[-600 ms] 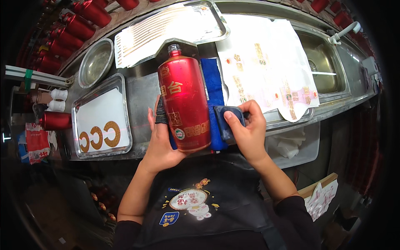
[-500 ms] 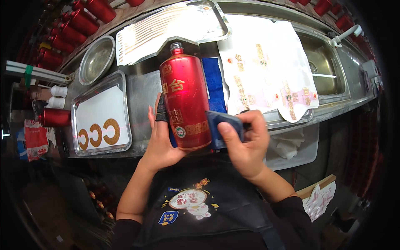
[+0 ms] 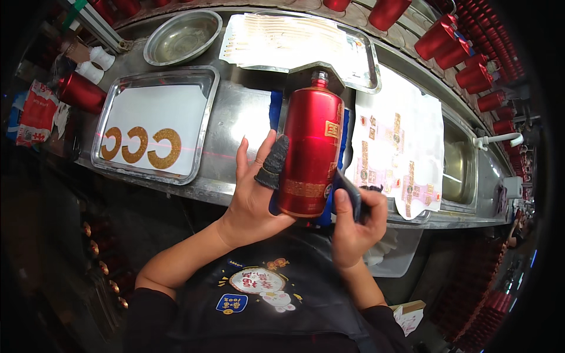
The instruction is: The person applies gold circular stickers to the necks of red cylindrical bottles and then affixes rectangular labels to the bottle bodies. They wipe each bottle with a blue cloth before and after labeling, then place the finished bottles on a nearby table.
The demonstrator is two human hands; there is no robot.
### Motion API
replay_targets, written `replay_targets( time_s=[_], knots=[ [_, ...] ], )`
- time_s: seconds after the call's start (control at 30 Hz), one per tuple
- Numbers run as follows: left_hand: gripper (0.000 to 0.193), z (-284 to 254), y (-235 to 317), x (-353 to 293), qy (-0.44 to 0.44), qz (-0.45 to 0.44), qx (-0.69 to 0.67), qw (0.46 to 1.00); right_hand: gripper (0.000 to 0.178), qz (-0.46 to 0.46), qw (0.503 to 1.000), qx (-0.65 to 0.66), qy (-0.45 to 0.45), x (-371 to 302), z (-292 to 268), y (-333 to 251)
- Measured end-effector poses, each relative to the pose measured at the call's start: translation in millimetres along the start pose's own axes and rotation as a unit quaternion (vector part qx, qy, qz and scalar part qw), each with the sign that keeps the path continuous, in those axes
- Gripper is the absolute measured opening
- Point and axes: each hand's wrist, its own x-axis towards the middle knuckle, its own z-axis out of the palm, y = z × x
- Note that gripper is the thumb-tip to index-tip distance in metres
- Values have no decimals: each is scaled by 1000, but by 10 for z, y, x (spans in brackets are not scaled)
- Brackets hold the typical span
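Note:
A glossy red bottle (image 3: 309,159) with gold decoration lies with its neck away from me, its clear top in front of a metal holder (image 3: 321,69). My left hand (image 3: 250,203) cradles its base and left side, thumb underneath. A black cloth sleeve (image 3: 272,163) covers one finger and touches the bottle; two other fingers stretch past it. Pinched between thumb and fingers of my right hand (image 3: 359,226) is a dark blue, flat scraper-like pad (image 3: 347,189), its edge at the bottle's lower right side. Blue cloth (image 3: 275,112) shows beside and beneath the bottle.
On the left, a metal tray (image 3: 203,138) holds a white sheet with gold C-shaped pieces (image 3: 163,148). A steel bowl (image 3: 182,38) and a tray of strip sheets (image 3: 282,38) stand behind. Right are a decal sheet (image 3: 394,141) and a sink (image 3: 460,170). Red bottles (image 3: 435,36) line the back.
The bottle has rolled, bringing its large gold characters round to the right edge and plainer red to the front. The pad stays at its right side; the whole view has turned.

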Motion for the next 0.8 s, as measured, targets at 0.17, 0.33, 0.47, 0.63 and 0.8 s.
replay_targets(
  time_s=[0.17,0.33,0.47,0.63,0.8],
  knots=[
    [85,106,-53,3,45,32,-35,998,37,-260,953,-140,-73,-54,183,-246],
    [98,88,-141,-57,31,13,-66,997,34,-236,953,-46,-186,129,103,-464],
    [97,82,-148,-51,21,11,-68,997,31,-237,959,-140,-62,66,103,-399],
    [92,108,-151,-2,78,42,-70,994,45,-246,949,-22,-197,-9,183,-383],
    [91,96,-180,-17,44,27,-108,993,42,-367,890,-178,-203,44,136,-423]
  ],
)
